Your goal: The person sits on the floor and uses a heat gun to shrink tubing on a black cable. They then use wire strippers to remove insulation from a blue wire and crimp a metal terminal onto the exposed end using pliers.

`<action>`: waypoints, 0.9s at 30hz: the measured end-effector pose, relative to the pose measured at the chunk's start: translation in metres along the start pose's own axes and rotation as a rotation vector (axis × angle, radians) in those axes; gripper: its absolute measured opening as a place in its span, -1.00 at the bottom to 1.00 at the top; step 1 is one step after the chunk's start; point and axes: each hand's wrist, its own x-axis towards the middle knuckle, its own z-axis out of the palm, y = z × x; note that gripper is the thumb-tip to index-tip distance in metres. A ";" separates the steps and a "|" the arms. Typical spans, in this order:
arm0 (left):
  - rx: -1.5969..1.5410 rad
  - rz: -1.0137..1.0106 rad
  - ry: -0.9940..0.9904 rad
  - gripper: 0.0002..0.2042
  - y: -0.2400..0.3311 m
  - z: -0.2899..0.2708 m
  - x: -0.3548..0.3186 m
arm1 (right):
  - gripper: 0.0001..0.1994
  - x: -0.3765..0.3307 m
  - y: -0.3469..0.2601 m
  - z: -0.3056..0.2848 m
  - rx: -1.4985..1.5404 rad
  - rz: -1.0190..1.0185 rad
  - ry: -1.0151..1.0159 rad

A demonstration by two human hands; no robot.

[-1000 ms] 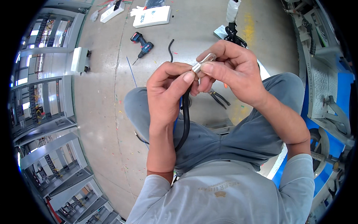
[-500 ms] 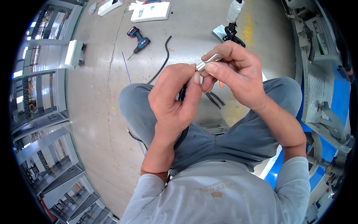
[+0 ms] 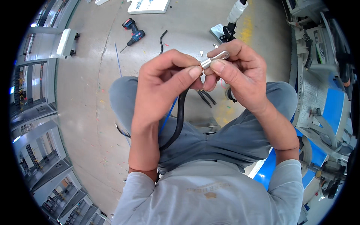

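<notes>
My left hand (image 3: 165,80) grips the end of a thick black cable (image 3: 179,120), which hangs down in a curve over my lap. My right hand (image 3: 236,73) pinches a small silver metal cable lug (image 3: 215,59) between thumb and fingers, its barrel end held against the cable's end at my left thumb tip. Both hands meet in front of me above my knees. I sit with grey trousers and a grey shirt.
On the concrete floor lie a blue cordless drill (image 3: 133,32), a short black cable piece (image 3: 162,39), a thin blue wire (image 3: 119,62), black-handled pliers (image 3: 206,98) and a white flat box (image 3: 148,5). Grey cabinets (image 3: 33,97) stand left; blue-and-grey machinery (image 3: 318,97) right.
Both hands stay together on the cable end and the lug. My left hand has shifted its grip slightly, and the view has tilted a little.
</notes>
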 end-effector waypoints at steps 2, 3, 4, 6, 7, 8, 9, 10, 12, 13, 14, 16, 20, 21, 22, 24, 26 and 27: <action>-0.102 -0.101 -0.036 -0.92 -0.003 -0.009 0.005 | -0.82 0.000 -0.002 0.000 0.008 0.009 0.000; -0.162 -0.139 -0.042 -0.93 -0.002 -0.008 0.007 | -0.82 0.000 -0.004 0.000 0.010 0.020 0.000; -0.174 -0.148 -0.042 -0.93 -0.003 -0.009 0.007 | -0.82 0.001 -0.004 0.000 0.011 0.031 0.001; -0.198 -0.167 -0.046 -0.93 -0.005 -0.010 0.007 | -0.82 0.001 -0.005 -0.001 -0.031 0.022 -0.002; -0.175 -0.163 -0.020 -0.92 -0.005 -0.009 0.006 | -0.82 0.001 -0.004 -0.001 -0.053 0.016 -0.003; -0.151 -0.159 0.007 -0.92 -0.003 -0.006 0.005 | -0.82 0.001 -0.003 -0.002 -0.054 0.004 0.000; -0.127 -0.156 0.036 -0.92 -0.002 -0.003 0.002 | -0.82 0.001 0.000 -0.003 -0.055 -0.007 0.002; -0.055 -0.092 0.048 -0.92 -0.004 -0.001 -0.001 | -0.82 0.001 0.002 -0.003 -0.055 -0.017 0.004; 0.086 0.033 0.073 -0.91 -0.009 0.003 -0.007 | -0.82 0.001 0.003 -0.002 -0.060 -0.027 0.008; 0.149 0.072 0.100 -0.92 -0.010 0.005 -0.009 | -0.82 0.001 0.004 -0.002 -0.063 -0.031 0.011; 0.212 0.111 0.128 -0.93 -0.012 0.007 -0.011 | -0.82 0.001 0.004 -0.002 -0.069 -0.028 0.010; 0.331 0.200 0.158 -0.92 -0.013 0.008 -0.012 | -0.82 0.002 0.007 -0.003 -0.080 -0.023 0.009; 0.567 0.444 0.146 -0.87 -0.014 0.007 -0.008 | -0.82 0.003 0.006 -0.002 -0.095 -0.029 0.000; 0.625 0.516 0.135 -0.86 -0.016 0.005 -0.006 | -0.82 0.003 0.005 -0.002 -0.111 -0.024 0.000; 0.633 0.533 0.130 -0.86 -0.018 0.003 -0.006 | -0.82 0.003 0.005 -0.001 -0.126 -0.019 0.001; 0.651 0.567 0.116 -0.86 -0.020 0.001 -0.007 | -0.82 0.003 0.005 -0.001 -0.132 -0.026 -0.007; 0.655 0.559 0.113 -0.85 -0.020 0.000 -0.007 | -0.82 0.004 0.005 -0.001 -0.141 -0.027 -0.007; 0.658 0.555 0.112 -0.85 -0.020 0.001 -0.007 | -0.82 0.004 0.005 -0.001 -0.147 -0.025 -0.006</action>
